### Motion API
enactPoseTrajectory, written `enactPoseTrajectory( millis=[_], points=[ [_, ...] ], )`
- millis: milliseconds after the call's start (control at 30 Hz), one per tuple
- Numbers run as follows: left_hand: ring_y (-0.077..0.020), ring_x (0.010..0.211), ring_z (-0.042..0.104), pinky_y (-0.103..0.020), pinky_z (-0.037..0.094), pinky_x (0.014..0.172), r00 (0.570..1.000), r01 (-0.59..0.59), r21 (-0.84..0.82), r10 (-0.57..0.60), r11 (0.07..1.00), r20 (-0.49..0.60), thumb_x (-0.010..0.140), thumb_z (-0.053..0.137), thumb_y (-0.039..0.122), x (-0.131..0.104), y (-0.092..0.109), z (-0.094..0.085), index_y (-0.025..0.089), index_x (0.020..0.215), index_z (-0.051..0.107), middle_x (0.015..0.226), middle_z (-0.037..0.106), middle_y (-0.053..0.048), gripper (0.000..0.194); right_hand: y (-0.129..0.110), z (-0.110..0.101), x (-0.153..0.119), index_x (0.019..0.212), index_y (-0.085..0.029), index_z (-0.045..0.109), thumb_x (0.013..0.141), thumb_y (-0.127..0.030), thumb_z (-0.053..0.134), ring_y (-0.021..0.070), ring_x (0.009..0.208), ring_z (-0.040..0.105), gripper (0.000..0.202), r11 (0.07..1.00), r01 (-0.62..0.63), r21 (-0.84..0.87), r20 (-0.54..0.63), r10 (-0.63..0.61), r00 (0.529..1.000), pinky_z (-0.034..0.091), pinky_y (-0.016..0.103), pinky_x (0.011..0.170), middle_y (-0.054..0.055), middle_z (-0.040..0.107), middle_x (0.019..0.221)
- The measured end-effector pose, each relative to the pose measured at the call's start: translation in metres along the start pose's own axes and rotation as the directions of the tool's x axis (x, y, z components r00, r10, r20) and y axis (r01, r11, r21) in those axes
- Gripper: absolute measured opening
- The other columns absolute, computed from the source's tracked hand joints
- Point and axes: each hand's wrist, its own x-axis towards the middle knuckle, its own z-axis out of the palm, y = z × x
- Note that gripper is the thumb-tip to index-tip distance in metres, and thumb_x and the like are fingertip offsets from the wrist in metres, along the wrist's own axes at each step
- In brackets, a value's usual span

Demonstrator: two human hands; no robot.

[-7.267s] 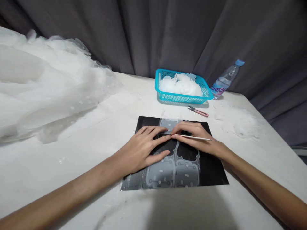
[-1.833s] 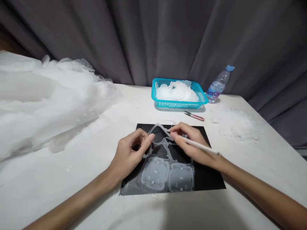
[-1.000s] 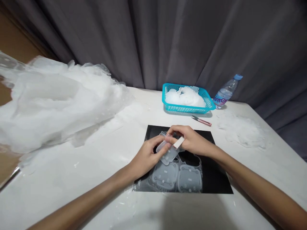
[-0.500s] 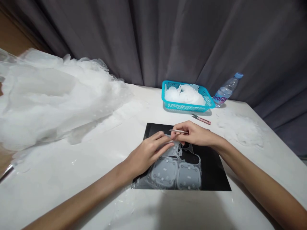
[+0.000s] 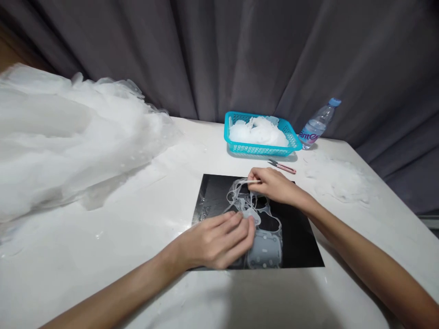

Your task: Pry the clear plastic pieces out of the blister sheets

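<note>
A black mat (image 5: 298, 237) lies on the white table beneath both hands. On it rests a thin translucent sheet with cut-out outlines and a rounded, dotted panel (image 5: 265, 249). My left hand (image 5: 217, 240) is palm down over the sheet's near left part, fingertips pinched at a small whitish translucent piece (image 5: 253, 215). Farther back, my right hand (image 5: 270, 183) is closed on thin, looping translucent strips (image 5: 236, 189), which are lifted off the mat. A pale slim stick-like thing shows at its fingers; whether it is a tool or a strip I cannot tell.
A turquoise basket (image 5: 262, 149) holding white translucent pieces stands at the back, beside a water bottle (image 5: 317, 125). Thread snips (image 5: 281, 167) lie in front of it. A big heap of translucent sheets (image 5: 68, 141) covers the left; a smaller pile (image 5: 339, 179) lies right.
My right hand has drawn back from my left, pulling looping translucent strips upward. My left hand has come nearer and now covers the left panel. The view has shifted slightly.
</note>
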Motion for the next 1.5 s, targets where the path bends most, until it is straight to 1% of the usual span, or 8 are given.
enactPoseTrajectory(
  millis=[100,200,333,467,967,1067,1267,1500],
  points=[
    [-0.0181,0.092,0.076,-0.027,0.064,0.080,0.939,0.337,-0.262,-0.342,0.904,0.029,0.106,0.047,0.007,-0.006,-0.003,0.004,0.013,0.120,0.066,0.104,0.077,-0.011,0.024,0.015,0.001,0.009,0.087,-0.019,0.060,0.093,-0.018,0.063,0.0150,0.070,0.052,0.006,1.000,-0.024,0.020,-0.036,0.025,0.999,0.032,0.027,0.066,-0.001,0.062,0.077],
    [-0.0149,0.087,0.076,-0.024,0.062,0.079,0.777,0.600,-0.485,-0.608,0.636,0.164,0.107,0.053,0.016,-0.012,-0.007,0.006,0.018,0.120,0.065,0.107,0.077,-0.006,0.017,0.020,-0.005,0.006,0.095,-0.020,0.061,0.100,-0.034,0.060,0.0161,0.072,0.056,0.015,0.977,0.048,0.207,-0.025,-0.044,0.999,0.038,0.027,0.067,-0.001,0.064,0.080],
    [-0.0100,0.067,0.067,-0.020,0.055,0.066,0.596,0.760,-0.532,-0.726,0.373,0.344,0.107,0.058,0.027,-0.014,-0.010,0.008,0.020,0.108,0.067,0.087,0.075,0.002,0.012,0.015,-0.010,-0.010,0.109,-0.022,0.060,0.100,-0.044,0.064,0.0177,0.083,0.065,0.024,0.885,0.152,0.440,-0.013,-0.163,0.987,0.046,0.029,0.074,0.000,0.070,0.090],
    [-0.0087,0.058,0.055,-0.020,0.044,0.053,0.518,0.789,-0.569,-0.749,0.231,0.414,0.106,0.059,0.035,-0.016,-0.008,0.010,0.021,0.103,0.067,0.075,0.067,0.004,0.016,0.011,-0.001,-0.021,0.116,-0.022,0.067,0.094,-0.027,0.071,0.0173,0.089,0.070,0.023,0.812,0.174,0.557,0.171,-0.318,0.933,0.050,0.028,0.079,0.001,0.074,0.096],
    [-0.0149,0.082,0.071,-0.024,0.052,0.074,0.498,0.780,-0.609,-0.729,0.140,0.470,0.100,0.070,0.038,-0.006,-0.018,0.010,0.022,0.099,0.076,0.094,0.078,-0.001,0.018,0.003,0.013,-0.023,0.098,-0.020,0.073,0.089,-0.007,0.064,0.0146,0.084,0.064,0.018,0.862,0.322,0.391,0.005,-0.352,0.936,0.046,0.026,0.080,0.000,0.073,0.094],
    [-0.0156,0.084,0.074,-0.023,0.055,0.074,0.555,0.744,-0.638,-0.715,0.198,0.426,0.101,0.067,0.032,-0.009,-0.016,0.008,0.020,0.100,0.075,0.095,0.079,-0.002,0.014,0.000,0.014,-0.025,0.095,-0.020,0.068,0.087,-0.007,0.063,0.0140,0.080,0.061,0.016,0.899,0.291,0.328,0.016,-0.313,0.950,0.043,0.026,0.077,-0.001,0.072,0.093],
    [-0.0160,0.094,0.076,-0.025,0.059,0.085,0.810,0.496,-0.701,-0.565,0.513,0.159,0.100,0.065,0.010,-0.011,-0.002,0.007,0.020,0.114,0.073,0.106,0.079,-0.006,0.019,0.013,0.021,-0.012,0.089,-0.020,0.062,0.083,-0.005,0.061,0.0170,0.084,0.061,0.016,0.962,0.255,0.095,-0.058,-0.250,0.967,0.038,0.027,0.076,0.000,0.070,0.091],
    [-0.0164,0.087,0.078,-0.025,0.060,0.078,0.459,0.662,-0.749,-0.778,-0.023,0.429,0.099,0.072,0.030,-0.008,-0.014,0.012,0.021,0.099,0.072,0.097,0.081,-0.004,0.010,0.032,0.004,-0.007,0.111,-0.023,0.069,0.092,-0.013,0.060,0.0195,0.087,0.064,0.023,0.980,0.198,0.031,-0.216,-0.187,0.958,0.040,0.029,0.075,0.003,0.073,0.099]
  ],
)
